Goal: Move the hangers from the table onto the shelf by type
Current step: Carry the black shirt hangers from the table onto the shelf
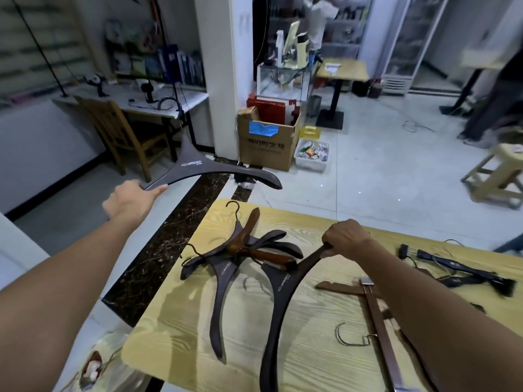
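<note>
1. Step: pickup of the dark curved type, judging by the hands. One is lifted, a second is grabbed but not yet raised.
2. Left hand (133, 200): pinches one tip of a dark hanger (215, 168), held flat in the air over the floor at 10 o'clock from the table (175, 349). No hook visible on it.
3. Right hand (346, 239): fingers curled round the upper tip of a second dark hanger (280, 295). It lies on the table and runs from 12 toward 6 o'clock.
4. Look: both are wide, curved and matte dark brown, with small white lettering near the neck.
5. Left on the table: a pile (226, 278) at 11 o'clock holds more dark ones with wire hooks. A reddish wooden hanger (250, 226) lies across the pile.
6. Bar hangers (377, 321) lie at 4 o'clock and black clip hangers (452, 264) at 2 o'clock.
7. Shelf: not in view, so I cannot tell where it is.
8. Next move needs: lift the second hanger clear of the reddish one, whose end touches it. Then carry both to one shelf spot and keep the other types apart.
</note>
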Available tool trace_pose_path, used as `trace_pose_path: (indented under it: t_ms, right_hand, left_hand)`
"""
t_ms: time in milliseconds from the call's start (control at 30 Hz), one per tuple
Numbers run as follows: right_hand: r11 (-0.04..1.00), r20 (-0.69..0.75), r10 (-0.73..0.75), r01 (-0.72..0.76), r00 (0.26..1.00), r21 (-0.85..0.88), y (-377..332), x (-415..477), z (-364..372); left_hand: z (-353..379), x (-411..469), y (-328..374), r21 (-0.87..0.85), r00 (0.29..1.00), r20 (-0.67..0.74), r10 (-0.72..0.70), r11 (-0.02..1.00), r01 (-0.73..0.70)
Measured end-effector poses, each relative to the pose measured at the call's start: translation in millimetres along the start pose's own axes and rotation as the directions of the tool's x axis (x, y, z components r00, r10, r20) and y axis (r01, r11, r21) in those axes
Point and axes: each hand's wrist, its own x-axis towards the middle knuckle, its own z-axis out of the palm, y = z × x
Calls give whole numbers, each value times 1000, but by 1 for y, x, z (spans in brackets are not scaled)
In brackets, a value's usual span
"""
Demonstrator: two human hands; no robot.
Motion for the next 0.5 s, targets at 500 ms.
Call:
trace_pose_path:
  t_ms: [500]
  right_hand:
    - [983,-251,181,-167,951,76,9,-56,-30]
  left_hand:
    - [-23,-16,29,-31,990,-7,141,990,-141]
